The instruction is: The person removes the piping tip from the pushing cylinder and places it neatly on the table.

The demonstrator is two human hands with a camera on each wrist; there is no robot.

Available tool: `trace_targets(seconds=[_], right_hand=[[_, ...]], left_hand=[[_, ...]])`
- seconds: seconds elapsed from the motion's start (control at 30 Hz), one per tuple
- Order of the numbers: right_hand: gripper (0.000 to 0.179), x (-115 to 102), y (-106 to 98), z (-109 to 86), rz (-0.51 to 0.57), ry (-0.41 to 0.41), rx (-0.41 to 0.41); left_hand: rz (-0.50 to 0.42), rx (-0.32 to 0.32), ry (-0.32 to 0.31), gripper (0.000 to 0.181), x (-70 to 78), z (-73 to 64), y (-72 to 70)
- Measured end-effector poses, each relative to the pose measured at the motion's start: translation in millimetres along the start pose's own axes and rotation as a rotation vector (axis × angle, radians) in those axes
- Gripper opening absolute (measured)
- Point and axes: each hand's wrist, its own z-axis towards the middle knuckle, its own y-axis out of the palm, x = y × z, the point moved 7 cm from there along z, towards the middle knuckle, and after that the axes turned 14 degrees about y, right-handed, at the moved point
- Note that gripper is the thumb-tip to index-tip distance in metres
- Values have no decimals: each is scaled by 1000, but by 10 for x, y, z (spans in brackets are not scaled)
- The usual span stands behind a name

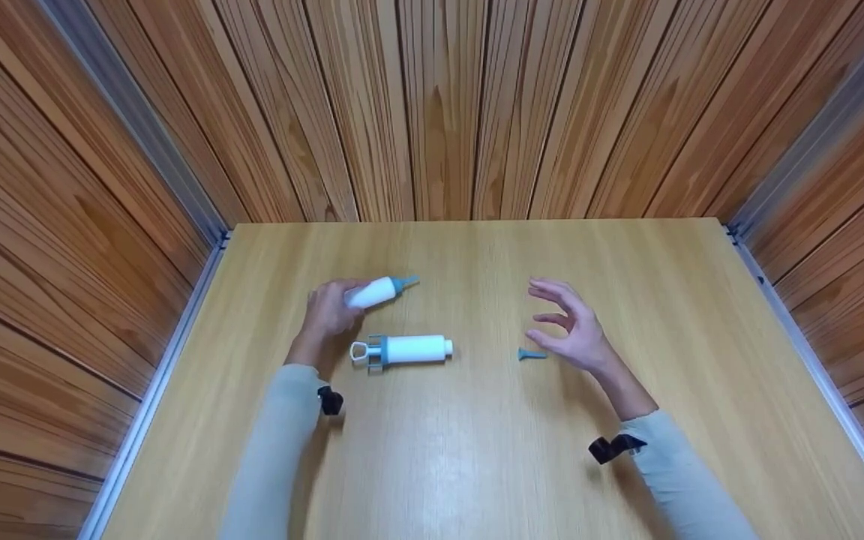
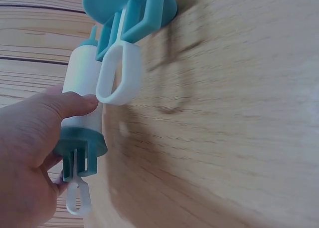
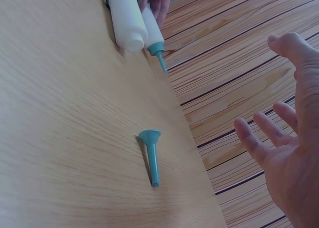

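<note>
My left hand (image 1: 329, 309) grips a white plastic syringe (image 1: 373, 292) by its barrel, the thumb lying across it in the left wrist view. A teal nozzle (image 3: 159, 58) is fitted on its tip, pointing right; its white pull ring (image 2: 79, 198) hangs below the teal collar. A second syringe (image 1: 418, 349) lies on the table nearer the body, its white tip bare and its ring handle (image 2: 119, 73) to the left. Above the table on the right, my right hand (image 1: 573, 328) is empty with fingers spread and bent. A loose teal nozzle (image 1: 531, 354) lies just left of it.
The wooden table (image 1: 432, 450) carries these things. Slatted wood walls (image 1: 439, 112) stand behind it and at both sides, with metal rails (image 1: 154, 390) along the table's side edges. A black strap mount (image 1: 331, 401) sits on each wrist.
</note>
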Motion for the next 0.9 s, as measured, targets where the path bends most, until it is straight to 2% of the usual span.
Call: trace_targets(seconds=[0.2, 0.33, 0.53, 0.73, 0.9], right_hand=[[76, 52, -51, 36, -8, -11, 7], [75, 88, -101, 66, -30, 18, 22], [72, 130, -140, 88, -58, 50, 18], [68, 145, -162, 88, -51, 47, 15], [66, 138, -171, 82, -84, 71, 25]], left_hand=[[35, -1, 55, 49, 91, 9, -43], [67, -14, 82, 50, 166, 8, -68], [59, -1, 106, 50, 273, -26, -133], [83, -13, 174, 47, 412, -78, -166], [66, -14, 234, 46, 541, -127, -169]])
